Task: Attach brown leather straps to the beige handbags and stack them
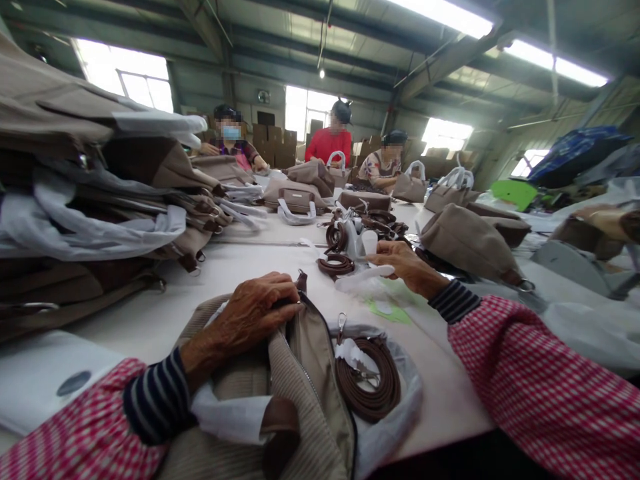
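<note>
My left hand grips the top edge of an unzipped taupe handbag, its fingers curled over the rim beside the zip end. The bag lies in front of me, with ribbed fabric and a brown handle wrapped in white. Farther out, my right hand is closed among white slips near the coiled brown straps. Whatever its fingertips hold is hidden. Beside the bag's opening rests a coiled brown shoulder strap with a metal clip, next to a wrapped handle.
Stacked taupe bags rise high on the left. A pile of brown straps lies mid-table, and another bag sits to the right. Three people work across the table. Clear plastic covers part of the right side.
</note>
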The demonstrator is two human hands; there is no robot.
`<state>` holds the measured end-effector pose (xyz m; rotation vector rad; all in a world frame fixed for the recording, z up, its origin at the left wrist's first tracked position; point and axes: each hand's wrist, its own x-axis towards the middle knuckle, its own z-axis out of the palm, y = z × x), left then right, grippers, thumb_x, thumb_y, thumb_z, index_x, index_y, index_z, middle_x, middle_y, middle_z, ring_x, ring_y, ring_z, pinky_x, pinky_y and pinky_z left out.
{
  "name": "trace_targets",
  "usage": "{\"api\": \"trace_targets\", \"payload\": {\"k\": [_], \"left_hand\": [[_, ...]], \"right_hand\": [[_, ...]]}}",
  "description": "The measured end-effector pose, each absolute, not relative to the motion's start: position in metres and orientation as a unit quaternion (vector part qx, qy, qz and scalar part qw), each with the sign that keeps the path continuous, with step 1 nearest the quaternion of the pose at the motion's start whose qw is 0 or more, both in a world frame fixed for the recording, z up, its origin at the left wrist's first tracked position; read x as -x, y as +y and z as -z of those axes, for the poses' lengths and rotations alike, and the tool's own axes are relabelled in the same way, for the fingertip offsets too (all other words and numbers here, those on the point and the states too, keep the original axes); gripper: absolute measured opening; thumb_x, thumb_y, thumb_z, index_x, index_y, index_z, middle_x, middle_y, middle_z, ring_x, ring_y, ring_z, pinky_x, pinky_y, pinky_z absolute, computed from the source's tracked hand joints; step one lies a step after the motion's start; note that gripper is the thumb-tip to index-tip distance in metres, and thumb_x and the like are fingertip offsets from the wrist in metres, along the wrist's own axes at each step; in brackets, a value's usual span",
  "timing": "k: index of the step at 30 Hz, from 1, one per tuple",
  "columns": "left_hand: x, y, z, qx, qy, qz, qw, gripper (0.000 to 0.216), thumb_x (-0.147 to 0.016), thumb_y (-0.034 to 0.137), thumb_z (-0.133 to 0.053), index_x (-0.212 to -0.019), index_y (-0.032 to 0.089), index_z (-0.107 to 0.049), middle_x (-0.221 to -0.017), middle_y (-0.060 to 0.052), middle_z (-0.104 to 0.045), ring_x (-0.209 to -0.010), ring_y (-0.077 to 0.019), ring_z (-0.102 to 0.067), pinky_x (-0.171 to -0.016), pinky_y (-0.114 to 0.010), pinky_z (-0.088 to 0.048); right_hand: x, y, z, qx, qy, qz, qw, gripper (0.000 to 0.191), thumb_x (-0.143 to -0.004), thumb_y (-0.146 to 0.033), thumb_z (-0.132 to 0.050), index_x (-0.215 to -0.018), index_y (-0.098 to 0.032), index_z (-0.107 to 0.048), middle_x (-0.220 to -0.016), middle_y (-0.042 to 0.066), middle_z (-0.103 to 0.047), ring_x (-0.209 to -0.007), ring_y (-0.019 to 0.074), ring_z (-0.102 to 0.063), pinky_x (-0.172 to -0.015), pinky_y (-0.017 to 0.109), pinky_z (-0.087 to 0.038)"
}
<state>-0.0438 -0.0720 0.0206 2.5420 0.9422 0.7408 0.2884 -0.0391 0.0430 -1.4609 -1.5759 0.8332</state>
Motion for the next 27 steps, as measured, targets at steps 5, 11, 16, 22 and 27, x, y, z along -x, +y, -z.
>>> {"api": "trace_targets", "payload": {"k": [5,11,16,22,27], "left_hand": [[0.044,-0.07,-0.018,-0.898,0.331,-0.249,0.15,0.026,-0.102,0.033,-0.056,-0.084,0.018,-0.067,-0.092,-0.002,-0.064,-0.089,-0.0189,-0.059,-0.081,-0.032,-0.039],[0.044,-0.067,-0.015,-0.9,0.335,-0.244,0.134,0.026,-0.102,0.034,-0.056,-0.085,0.018,-0.068,-0.093,-0.002,-0.064,-0.088,-0.0189,-0.059,-0.08,-0.032,-0.039],[0.044,-0.066,-0.015,-0.904,0.325,-0.247,0.125,0.024,-0.102,0.034,-0.057,-0.087,0.019,-0.068,-0.094,-0.002,-0.065,-0.089,-0.0191,-0.059,-0.081,-0.031,-0.041],[0.044,-0.068,-0.018,-0.904,0.325,-0.247,0.128,0.022,-0.1,0.033,-0.058,-0.086,0.019,-0.067,-0.092,-0.002,-0.066,-0.089,-0.0196,-0.06,-0.08,-0.031,-0.042],[0.045,-0.068,-0.018,-0.902,0.328,-0.247,0.134,0.024,-0.101,0.035,-0.056,-0.087,0.019,-0.068,-0.094,-0.003,-0.066,-0.091,-0.0202,-0.06,-0.081,-0.032,-0.041]], "right_hand": [[-0.283,-0.043,-0.044,0.575,-0.706,-0.291,0.295,0.026,-0.075,-0.036,-0.072,-0.064,-0.018,-0.058,-0.055,-0.003,-0.053,-0.052,0.0093,-0.043,-0.05,0.024,-0.031],[-0.274,-0.068,-0.043,0.557,-0.684,-0.341,0.324,0.026,-0.078,-0.04,-0.073,-0.072,-0.016,-0.063,-0.069,-0.001,-0.059,-0.059,0.0107,-0.047,-0.053,0.024,-0.036],[-0.257,-0.116,-0.029,0.513,-0.707,-0.347,0.342,0.028,-0.085,-0.041,-0.074,-0.076,-0.018,-0.061,-0.073,0.0,-0.064,-0.065,0.0133,-0.053,-0.06,0.027,-0.04],[-0.258,-0.131,-0.031,0.5,-0.692,-0.43,0.293,0.038,-0.096,-0.055,-0.065,-0.085,-0.02,-0.053,-0.084,0.003,-0.066,-0.083,0.0183,-0.065,-0.075,0.03,-0.048],[-0.274,-0.127,-0.044,0.474,-0.689,-0.492,0.241,0.042,-0.09,-0.05,-0.073,-0.072,-0.019,-0.051,-0.073,-0.003,-0.053,-0.073,0.0143,-0.053,-0.072,0.028,-0.043]]}}
